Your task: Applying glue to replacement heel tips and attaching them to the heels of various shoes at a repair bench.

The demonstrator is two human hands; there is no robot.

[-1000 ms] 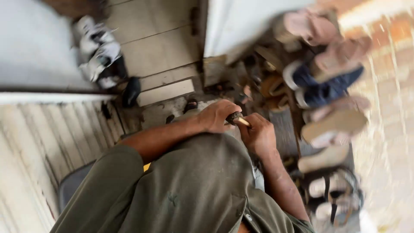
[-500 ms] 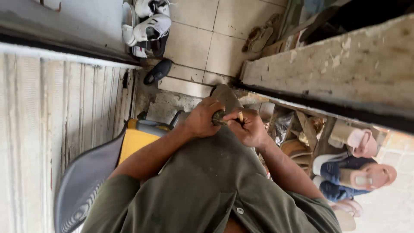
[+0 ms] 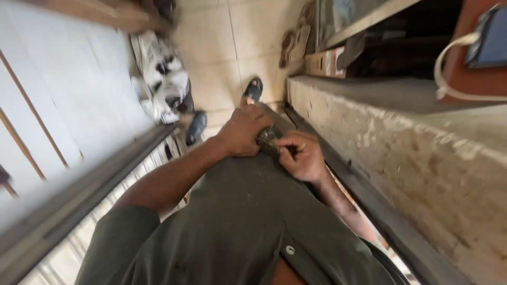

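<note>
While left hand [image 3: 244,132] cups small dark object [image 3: 268,137] on knee | right hand [image 3: 302,156] fingertips pinch its edge | looks light, rigid; best held at rim.

Pale tiled floor [image 3: 232,58] ahead, daylit. White panelled wall [image 3: 58,100] at left, dark metal rail [image 3: 90,184] along its lower edge. Rough concrete ledge [image 3: 401,148] at right, dark shelf recess [image 3: 401,53] above it. White sneakers [image 3: 163,84] heaped on floor by wall; dark sandals [image 3: 196,126] near them.
</note>
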